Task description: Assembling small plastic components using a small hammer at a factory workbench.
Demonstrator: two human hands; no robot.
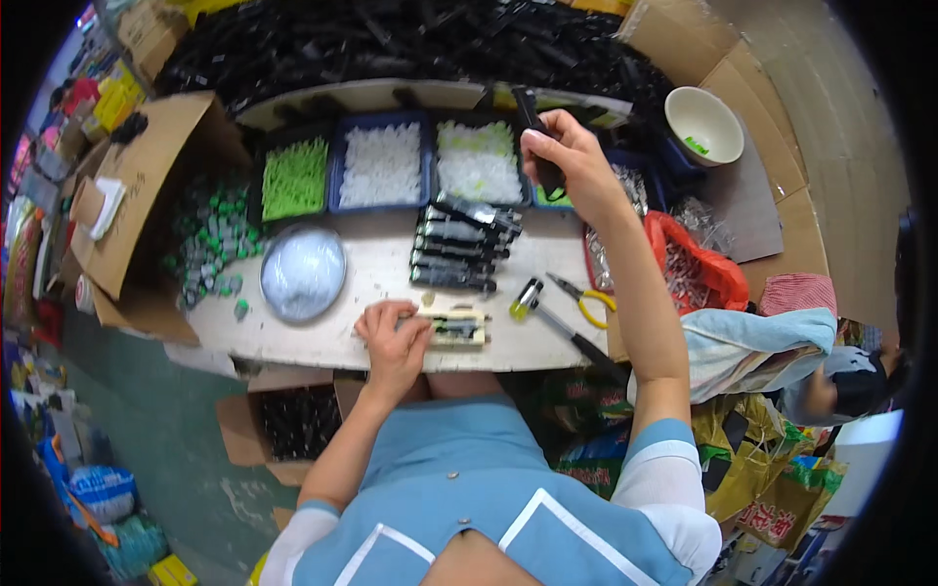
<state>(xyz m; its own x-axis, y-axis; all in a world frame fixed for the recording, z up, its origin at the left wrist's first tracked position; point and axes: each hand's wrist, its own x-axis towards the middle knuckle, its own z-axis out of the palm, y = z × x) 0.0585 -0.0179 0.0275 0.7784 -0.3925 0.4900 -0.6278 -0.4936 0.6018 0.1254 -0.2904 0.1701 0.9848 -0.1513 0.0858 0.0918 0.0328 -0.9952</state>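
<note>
My right hand point(572, 161) is raised over the trays at the back of the table. Between its thumb and fingers it grips a long black plastic part point(529, 109). Down at the table's front edge, my left hand point(393, 337) has its fingers curled on the left end of a cream-coloured block point(474, 340). A dark piece with some green lies in that block. Behind it sits a stack of black plastic parts point(454, 259). To the right lie a hammer point(560, 327) with a yellow-green head and pliers point(586, 296) with yellow handles.
Trays of green pieces point(295, 178), white pieces point(381, 166) and mixed pieces point(479, 161) line the back. At left are a round silvery dish point(303, 273) and scattered green-and-grey pieces point(215, 239). A cream bowl point(703, 125), red bag point(699, 264) and cloth point(757, 352) are at right.
</note>
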